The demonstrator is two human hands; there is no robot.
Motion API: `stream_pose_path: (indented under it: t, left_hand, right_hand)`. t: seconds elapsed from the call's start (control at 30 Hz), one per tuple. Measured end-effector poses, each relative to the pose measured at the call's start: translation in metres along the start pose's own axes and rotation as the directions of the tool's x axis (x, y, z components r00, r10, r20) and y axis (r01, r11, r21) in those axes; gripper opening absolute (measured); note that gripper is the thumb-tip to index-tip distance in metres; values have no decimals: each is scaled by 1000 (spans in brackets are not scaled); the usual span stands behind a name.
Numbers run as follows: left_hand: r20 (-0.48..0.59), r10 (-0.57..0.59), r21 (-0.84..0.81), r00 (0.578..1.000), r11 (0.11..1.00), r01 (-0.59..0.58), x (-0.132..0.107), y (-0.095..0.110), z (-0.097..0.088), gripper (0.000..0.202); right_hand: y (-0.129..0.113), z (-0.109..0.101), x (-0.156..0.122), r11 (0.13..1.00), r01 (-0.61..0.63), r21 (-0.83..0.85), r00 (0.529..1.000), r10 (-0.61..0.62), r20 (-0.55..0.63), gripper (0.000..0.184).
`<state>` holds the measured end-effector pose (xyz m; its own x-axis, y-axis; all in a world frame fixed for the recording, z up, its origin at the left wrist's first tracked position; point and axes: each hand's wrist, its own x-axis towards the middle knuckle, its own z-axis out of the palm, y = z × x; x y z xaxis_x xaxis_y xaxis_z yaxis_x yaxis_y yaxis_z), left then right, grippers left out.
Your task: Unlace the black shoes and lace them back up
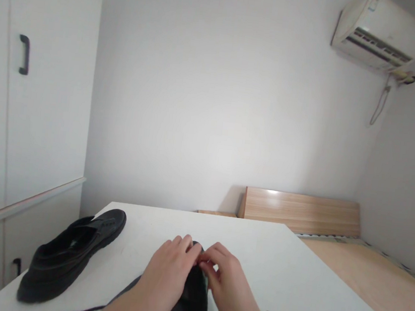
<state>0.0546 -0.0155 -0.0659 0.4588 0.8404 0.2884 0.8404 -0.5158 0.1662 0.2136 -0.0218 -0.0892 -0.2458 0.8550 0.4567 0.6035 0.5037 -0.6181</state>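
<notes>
A black shoe (191, 301) lies on the white table (290, 285) right in front of me, mostly covered by my hands. My left hand (165, 283) rests over its top with the fingers curled and pinched at the toe end. My right hand (227, 290) meets it there, fingertips pinched close to the left ones. What the fingertips pinch is too small to make out. A black lace (77, 310) trails from under my left wrist toward the table's front edge. A second black shoe (72, 252) lies apart at the left of the table, toe pointing away.
A white wardrobe (29, 105) with a black handle stands hard against the table's left side. Beyond the table at the right are a wooden bed frame and headboard (302, 213). An air conditioner (380, 35) hangs high on the wall.
</notes>
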Motion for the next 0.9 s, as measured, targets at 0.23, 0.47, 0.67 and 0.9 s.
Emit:
stream_pose_path:
  t: [0.23, 0.47, 0.67, 0.9]
  left_hand:
    - [-517, -165, -587, 840, 783, -207, 9, -13, -48, 13]
    - [-384, -210, -805, 899, 554, -214, 13, -3, -35, 15]
    - [-290, -118, -929, 950, 274, -250, 17, 8, -30, 19]
    - [-166, -84, -980, 982, 129, -155, 15, 8, -31, 28]
  right_hand:
    - [-25, -45, 26, 856, 201, 476, 875, 62, -480, 19]
    - [-37, -38, 32, 823, 269, 499, 898, -28, -438, 12]
    - [-46, -31, 32, 844, 346, 411, 907, -188, -378, 12]
    - [-31, -17, 27, 830, 254, 496, 929, -67, -365, 12]
